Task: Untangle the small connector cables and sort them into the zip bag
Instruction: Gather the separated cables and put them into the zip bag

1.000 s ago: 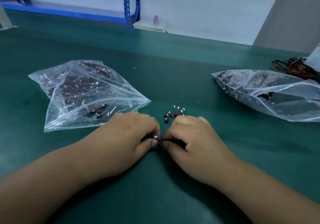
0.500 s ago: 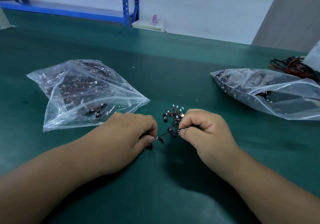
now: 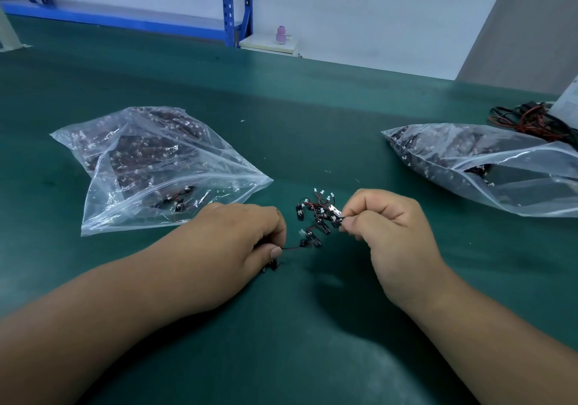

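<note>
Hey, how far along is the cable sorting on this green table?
Partly done, it seems. The left bag and the right bag already hold many cables; which takes sorted ones I cannot tell. In hand: the left hand pinches one cable stretched from the tangled clump, which the right hand grips. Left: that clump to separate and bag.

Green bench [image 3: 312, 116] with left bag [image 3: 150, 167], right bag [image 3: 488, 167], cable tangle [image 3: 316, 217].

Green table [image 3: 312, 107]; behind it a blue rack [image 3: 230, 4] and 1 pink bottle [image 3: 281, 34] (on a white box [image 3: 269, 46]).
</note>
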The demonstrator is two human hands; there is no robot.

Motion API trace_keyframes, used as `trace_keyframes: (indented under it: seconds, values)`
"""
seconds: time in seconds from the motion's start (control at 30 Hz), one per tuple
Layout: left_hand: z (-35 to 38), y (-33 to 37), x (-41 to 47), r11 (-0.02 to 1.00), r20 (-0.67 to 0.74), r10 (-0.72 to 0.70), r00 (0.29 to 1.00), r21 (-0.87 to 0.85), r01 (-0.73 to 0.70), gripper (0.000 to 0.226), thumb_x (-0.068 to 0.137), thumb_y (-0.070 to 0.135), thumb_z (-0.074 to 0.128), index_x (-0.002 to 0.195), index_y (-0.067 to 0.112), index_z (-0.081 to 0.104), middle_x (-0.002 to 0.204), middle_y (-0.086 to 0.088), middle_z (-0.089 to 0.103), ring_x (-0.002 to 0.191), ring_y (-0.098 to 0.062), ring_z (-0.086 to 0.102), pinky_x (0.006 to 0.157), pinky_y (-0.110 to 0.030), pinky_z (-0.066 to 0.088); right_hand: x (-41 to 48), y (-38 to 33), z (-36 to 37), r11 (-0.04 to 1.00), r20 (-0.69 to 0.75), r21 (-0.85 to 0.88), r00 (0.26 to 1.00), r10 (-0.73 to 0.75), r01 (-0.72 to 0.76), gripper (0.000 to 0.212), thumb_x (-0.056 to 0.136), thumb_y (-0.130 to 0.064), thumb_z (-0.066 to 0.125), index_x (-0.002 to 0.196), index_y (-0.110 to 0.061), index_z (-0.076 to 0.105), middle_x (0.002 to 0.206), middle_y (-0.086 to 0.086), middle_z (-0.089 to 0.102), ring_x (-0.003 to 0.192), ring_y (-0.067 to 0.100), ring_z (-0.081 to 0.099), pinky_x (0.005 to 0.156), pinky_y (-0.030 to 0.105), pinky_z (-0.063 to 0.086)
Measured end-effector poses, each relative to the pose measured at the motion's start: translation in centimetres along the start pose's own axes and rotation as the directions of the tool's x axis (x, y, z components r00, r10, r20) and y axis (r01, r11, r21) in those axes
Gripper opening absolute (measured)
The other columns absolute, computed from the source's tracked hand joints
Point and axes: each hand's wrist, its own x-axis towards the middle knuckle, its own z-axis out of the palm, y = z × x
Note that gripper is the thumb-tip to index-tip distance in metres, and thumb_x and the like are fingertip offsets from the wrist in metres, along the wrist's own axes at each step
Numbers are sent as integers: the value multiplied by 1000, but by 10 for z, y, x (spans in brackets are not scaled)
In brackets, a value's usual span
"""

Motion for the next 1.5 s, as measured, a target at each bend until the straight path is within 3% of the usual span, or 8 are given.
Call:
trace_keyframes:
  seconds: [0.13,0.3,0.47,0.7,0.93,1.03,1.23,1.5]
  values:
    - [0,0,0,1000,6,-9,1000,0,9,11,93,37,54,84,38,48,83,23,58,90,3,51,75,-11,30,6,5,-3,999,-101,21,994,33,-31,10,64,-15,55,58,-7,57,59,24,40,59,17,34,50,25,28]
    - [1,0,0,1000,-3,-15,1000,-4,15,8,93,37,54,86,37,49,83,23,58,91,3,50,74,-11,31,9,13,-9,984,-230,-175,971,-66,25,10,74,-11,62,64,-11,62,53,-11,48,50,4,39,48,10,30]
    - [1,0,0,1000,-4,-15,1000,-3,15,7,93,37,55,87,36,50,83,22,58,90,3,50,73,-11,30,11,18,-9,911,-175,-411,983,-48,-28,22,80,-15,67,68,-33,72,78,-17,65,76,1,61,60,10,41]
    - [0,2,-1,1000,-4,-10,1000,8,10,9,93,37,55,86,36,50,82,21,58,89,1,50,74,-11,30,8,15,-8,916,-179,-399,977,-112,32,19,81,-14,65,68,-26,71,79,-15,64,76,3,59,60,12,41]
    - [-1,3,0,1000,-9,11,1000,14,-11,5,90,37,56,89,34,53,80,18,57,83,-2,51,73,-18,30,-14,-2,7,670,365,-595,892,-267,444,40,87,-60,52,83,-25,71,74,-11,59,75,8,57,73,37,43]
    - [-1,4,1,1000,-11,17,1000,13,-17,3,90,37,56,89,34,54,80,18,58,83,-3,52,73,-18,31,-14,-1,9,598,389,-633,870,-303,492,29,90,-45,55,77,-23,68,69,-8,57,71,14,55,69,39,43]
    - [0,3,0,1000,-7,0,1000,-8,0,10,91,37,60,94,40,51,82,24,57,86,2,51,76,-16,31,-6,6,3,784,110,-493,921,-374,378,32,81,-18,66,58,-11,45,56,-3,40,58,15,43,54,35,36]
    - [0,0,-1,999,-1,-21,1000,-44,21,10,90,41,58,98,43,52,86,29,61,91,7,52,75,-8,32,10,14,-11,951,-182,-307,978,-97,38,19,84,-16,68,67,-21,65,57,-12,58,52,2,46,50,15,37]
